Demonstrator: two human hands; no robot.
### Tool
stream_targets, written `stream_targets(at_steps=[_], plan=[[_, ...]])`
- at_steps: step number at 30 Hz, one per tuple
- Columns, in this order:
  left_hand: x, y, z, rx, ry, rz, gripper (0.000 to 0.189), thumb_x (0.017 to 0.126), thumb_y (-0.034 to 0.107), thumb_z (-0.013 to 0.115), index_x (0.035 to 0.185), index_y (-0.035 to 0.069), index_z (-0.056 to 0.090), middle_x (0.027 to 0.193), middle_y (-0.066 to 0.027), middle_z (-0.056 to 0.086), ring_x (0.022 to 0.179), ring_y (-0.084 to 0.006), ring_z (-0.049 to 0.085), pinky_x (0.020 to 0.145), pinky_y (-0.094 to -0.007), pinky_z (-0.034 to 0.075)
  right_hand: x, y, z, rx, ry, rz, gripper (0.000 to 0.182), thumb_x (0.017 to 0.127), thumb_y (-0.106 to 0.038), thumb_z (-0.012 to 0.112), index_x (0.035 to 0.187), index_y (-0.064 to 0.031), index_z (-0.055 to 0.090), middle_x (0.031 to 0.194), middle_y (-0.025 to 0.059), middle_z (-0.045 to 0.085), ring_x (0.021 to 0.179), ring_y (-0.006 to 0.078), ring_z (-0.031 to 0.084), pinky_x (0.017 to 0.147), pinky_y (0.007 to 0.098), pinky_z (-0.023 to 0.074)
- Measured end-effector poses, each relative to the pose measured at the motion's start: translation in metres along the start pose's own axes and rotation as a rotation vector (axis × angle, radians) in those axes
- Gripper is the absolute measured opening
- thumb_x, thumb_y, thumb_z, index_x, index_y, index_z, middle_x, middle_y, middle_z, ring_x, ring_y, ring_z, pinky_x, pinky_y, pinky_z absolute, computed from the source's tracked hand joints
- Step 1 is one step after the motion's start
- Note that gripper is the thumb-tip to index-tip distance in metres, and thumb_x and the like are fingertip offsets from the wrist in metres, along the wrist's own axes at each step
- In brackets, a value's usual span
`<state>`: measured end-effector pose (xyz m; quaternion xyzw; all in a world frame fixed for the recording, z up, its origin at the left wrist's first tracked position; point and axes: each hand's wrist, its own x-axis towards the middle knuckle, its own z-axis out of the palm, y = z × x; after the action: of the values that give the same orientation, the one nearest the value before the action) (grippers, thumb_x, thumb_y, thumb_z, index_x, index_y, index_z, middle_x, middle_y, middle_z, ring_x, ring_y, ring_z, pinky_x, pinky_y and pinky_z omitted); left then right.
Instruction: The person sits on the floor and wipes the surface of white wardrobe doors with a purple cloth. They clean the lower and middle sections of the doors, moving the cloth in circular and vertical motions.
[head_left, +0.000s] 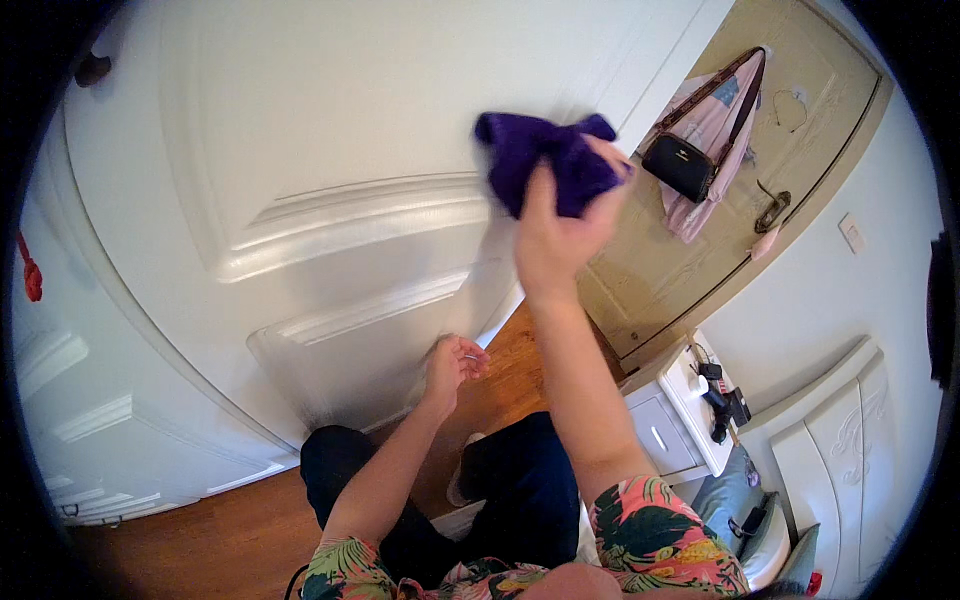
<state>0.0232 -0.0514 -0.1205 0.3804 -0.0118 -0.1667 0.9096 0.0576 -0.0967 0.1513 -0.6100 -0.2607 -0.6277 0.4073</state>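
A bunched purple cloth (517, 150) is held in my right hand (559, 240), up against the white panelled door (337, 120) close to its right edge. The hand looks slightly blurred, and the cloth hides the door's surface behind it. Lower down, my left hand (454, 367) holds nothing; its fingers are loosely curled and apart, by the door's lower panel. I cannot tell whether that hand touches the door.
Beyond the white door, a beige door (622, 300) has a metal lever handle (772, 206), and a black handbag (679, 165) and pink garment (694, 217) hang there. A white nightstand (664, 435) with small items stands beside a white headboard (832, 442). Wooden flooring (217, 517) lies below.
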Motion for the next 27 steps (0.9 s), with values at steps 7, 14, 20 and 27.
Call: stream_targets(at_steps=[7, 14, 20, 27], plan=[[-0.003, 0.006, 0.004, 0.001, 0.009, 0.03, 0.036, 0.093, 0.035, 0.045, 0.087, 0.004, 0.062, 0.081, -0.0099, 0.066, 0.072, -0.0183, 0.062, 0.068, -0.0304, 0.048, -0.074, 0.017, -0.011, -0.018, -0.072, -0.15, 0.047, 0.071, 0.003, 0.068, 0.115, -0.0028, 0.052, 0.113, 0.0174, 0.05, 0.113, 0.0327, 0.046, 0.099, 0.0405, 0.0374], [-0.003, 0.004, 0.004, 0.041, 0.045, 0.065, 0.031, 0.093, 0.031, 0.048, 0.081, 0.007, 0.061, 0.074, -0.0073, 0.065, 0.067, -0.0174, 0.06, 0.066, -0.0303, 0.046, -0.017, 0.007, -0.003, -0.159, -0.022, -0.019, 0.046, 0.063, -0.003, 0.07, 0.107, -0.0043, 0.055, 0.106, 0.0207, 0.048, 0.103, 0.0388, 0.049, 0.093, 0.0471, 0.0393], [-0.011, 0.005, 0.019, -0.19, 0.167, -0.118, 0.028, 0.098, 0.031, 0.048, 0.106, 0.008, 0.061, 0.1, -0.0053, 0.065, 0.09, -0.017, 0.06, 0.078, -0.035, 0.049, -0.043, -0.043, 0.03, -0.095, -0.08, -0.078, 0.053, 0.057, -0.011, 0.076, 0.106, -0.0087, 0.056, 0.108, 0.0203, 0.048, 0.103, 0.0383, 0.049, 0.09, 0.0488, 0.0386], [0.044, -0.032, -0.061, 0.045, -0.173, 0.14, 0.027, 0.096, 0.032, 0.052, 0.108, 0.008, 0.061, 0.099, -0.0064, 0.065, 0.09, -0.0201, 0.061, 0.081, -0.0384, 0.049, -0.039, -0.096, 0.062, 0.178, -0.265, -0.293, 0.053, 0.053, -0.016, 0.075, 0.104, -0.0118, 0.063, 0.108, 0.0136, 0.053, 0.099, 0.0356, 0.052, 0.083, 0.0494, 0.0409]])
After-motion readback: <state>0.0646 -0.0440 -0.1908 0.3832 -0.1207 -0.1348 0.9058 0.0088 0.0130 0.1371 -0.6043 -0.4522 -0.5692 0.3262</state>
